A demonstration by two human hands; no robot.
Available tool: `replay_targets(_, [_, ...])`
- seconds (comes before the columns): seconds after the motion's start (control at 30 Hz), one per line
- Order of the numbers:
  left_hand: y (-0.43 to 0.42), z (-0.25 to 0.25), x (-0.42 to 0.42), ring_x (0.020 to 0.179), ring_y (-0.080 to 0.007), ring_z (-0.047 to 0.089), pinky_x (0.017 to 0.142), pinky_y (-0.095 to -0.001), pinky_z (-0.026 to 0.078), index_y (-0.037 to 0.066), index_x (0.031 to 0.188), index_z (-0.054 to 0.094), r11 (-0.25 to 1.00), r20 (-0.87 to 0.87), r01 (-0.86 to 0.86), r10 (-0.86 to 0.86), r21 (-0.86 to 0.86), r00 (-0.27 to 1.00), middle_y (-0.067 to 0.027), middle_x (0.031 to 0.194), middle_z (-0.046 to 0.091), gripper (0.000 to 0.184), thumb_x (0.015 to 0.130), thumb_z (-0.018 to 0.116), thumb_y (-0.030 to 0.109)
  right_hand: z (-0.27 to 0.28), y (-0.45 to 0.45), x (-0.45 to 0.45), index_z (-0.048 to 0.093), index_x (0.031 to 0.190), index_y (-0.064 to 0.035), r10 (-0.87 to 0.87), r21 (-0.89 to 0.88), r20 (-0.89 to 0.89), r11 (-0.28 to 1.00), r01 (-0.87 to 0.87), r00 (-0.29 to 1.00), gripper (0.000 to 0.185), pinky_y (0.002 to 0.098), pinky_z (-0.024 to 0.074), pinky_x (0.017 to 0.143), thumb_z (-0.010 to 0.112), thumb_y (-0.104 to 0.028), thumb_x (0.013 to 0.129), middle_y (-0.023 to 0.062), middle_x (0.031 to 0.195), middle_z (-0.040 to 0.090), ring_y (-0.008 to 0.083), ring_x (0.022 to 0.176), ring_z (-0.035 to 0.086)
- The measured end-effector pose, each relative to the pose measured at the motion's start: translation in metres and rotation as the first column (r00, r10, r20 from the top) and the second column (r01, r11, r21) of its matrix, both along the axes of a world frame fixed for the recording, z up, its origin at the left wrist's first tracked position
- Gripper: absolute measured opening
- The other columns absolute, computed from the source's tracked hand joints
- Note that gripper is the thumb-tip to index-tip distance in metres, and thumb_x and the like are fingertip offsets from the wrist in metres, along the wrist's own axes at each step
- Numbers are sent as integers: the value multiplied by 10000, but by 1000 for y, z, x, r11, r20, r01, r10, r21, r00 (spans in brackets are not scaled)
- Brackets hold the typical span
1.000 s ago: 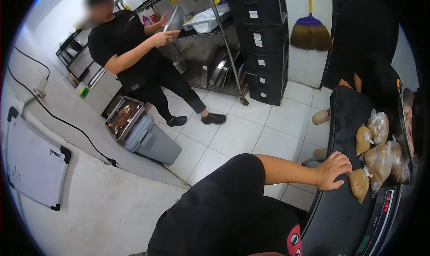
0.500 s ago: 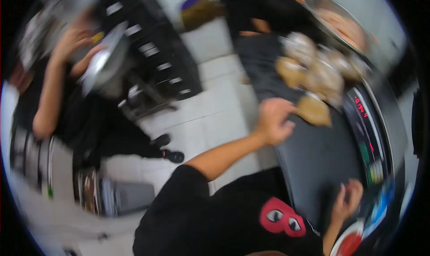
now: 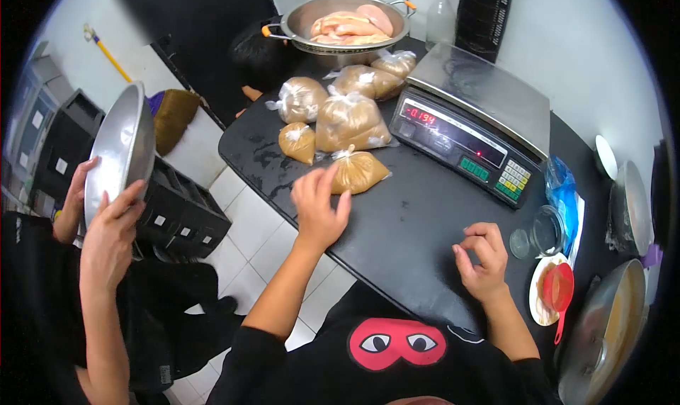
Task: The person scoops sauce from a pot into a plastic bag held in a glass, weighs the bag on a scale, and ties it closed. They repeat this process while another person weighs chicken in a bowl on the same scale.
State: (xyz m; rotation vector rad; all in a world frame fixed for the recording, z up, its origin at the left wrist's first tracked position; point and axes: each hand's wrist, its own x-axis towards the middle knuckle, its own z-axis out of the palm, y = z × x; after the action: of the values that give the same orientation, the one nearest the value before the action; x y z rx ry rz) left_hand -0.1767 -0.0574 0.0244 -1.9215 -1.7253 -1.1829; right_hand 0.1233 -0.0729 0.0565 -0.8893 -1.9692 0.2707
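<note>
My left hand (image 3: 319, 205) is over the table's front left edge, fingers apart, beside a tied clear plastic bag of brown paste (image 3: 360, 172). Its fingertips overlap the near side of the bag; I cannot tell whether they touch it. Above the table, my right hand (image 3: 485, 260) is loosely curled, thumb apart from the fingers and nothing in it. It is nearest to a small glass lid (image 3: 519, 243). More knotted bags lie behind the first: a small one (image 3: 297, 143), a large one (image 3: 351, 121) and several others.
A digital scale (image 3: 464, 132) reads -0.194. Behind the bags stands a steel pan (image 3: 296, 24) of raw meat. To the right are a glass jar (image 3: 549, 230), a red strainer (image 3: 559, 288) on a plate and a large pot (image 3: 593, 334). At left, another person holds a metal bowl (image 3: 122, 146).
My view has swung toward the table and scale and is sharper. My left hand remains by the bag; my right fingers look more curled. The other person's bowl now shows clearly.
</note>
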Motion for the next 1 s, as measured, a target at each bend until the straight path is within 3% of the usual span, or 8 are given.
replay_targets(0.1, [63,46,30,585,-151,542,548,-276,429,-1,1386,328,950,465,272,-173,-155,868,-48,677,575,663,816,629,153,4,-2,0,559,719,-31,26,26,-1,999,-26,1000,173,343,455,653,704,13,635,134,879,556,281,788,555])
replay_targets(0.17, [123,70,34,457,-115,494,425,-247,390,-3,1442,141,841,873,533,-191,-90,449,-43,582,561,786,846,618,182,8,-4,-1,558,728,-35,47,50,-2,998,-46,999,183,351,453,650,709,6,632,131,873,554,284,780,554])
replay_targets(0.2, [147,78,33,469,-98,513,419,-218,385,-18,1441,71,808,899,579,-162,-115,406,-44,623,591,814,859,602,188,9,-4,-1,557,728,-35,53,65,1,996,-53,999,186,352,452,649,710,6,631,130,873,554,285,775,554])
replay_targets(0.33, [163,66,70,569,-234,589,546,-356,476,32,1419,245,916,449,379,-284,-135,847,-100,649,608,715,825,610,192,18,-3,6,557,731,-34,56,105,21,993,-58,998,193,357,448,642,714,2,626,126,873,554,285,752,553])
replay_targets(0.37, [153,57,76,725,-318,607,712,-446,474,71,1382,336,898,359,405,-325,-174,875,-137,737,622,670,795,631,198,22,-1,9,557,732,-33,59,119,27,991,-62,998,194,358,447,640,715,1,625,125,872,553,285,746,554])
replay_targets(0.47, [135,14,67,1247,-288,401,1027,-549,274,128,1339,426,932,-317,-16,-107,-362,942,-158,1298,468,619,780,662,253,29,0,16,556,732,-32,12,153,5,988,-13,1000,193,361,446,636,715,-4,625,123,870,553,285,740,555])
replay_targets(0.7, [108,3,40,1349,-257,274,1028,-674,141,212,1301,474,893,-423,-129,-74,-431,903,-47,1433,343,567,762,634,289,34,-1,25,548,735,-31,6,167,-1,986,-6,1000,212,372,448,649,724,-15,618,119,878,557,291,748,559])
replay_targets(1.0, [121,7,29,1392,-277,168,1027,-641,169,252,1314,472,834,-394,-187,-38,-518,918,-56,1498,218,584,770,654,364,60,-20,39,557,768,-44,-15,353,-33,935,25,999,225,392,462,697,738,-61,634,119,907,554,298,834,579])
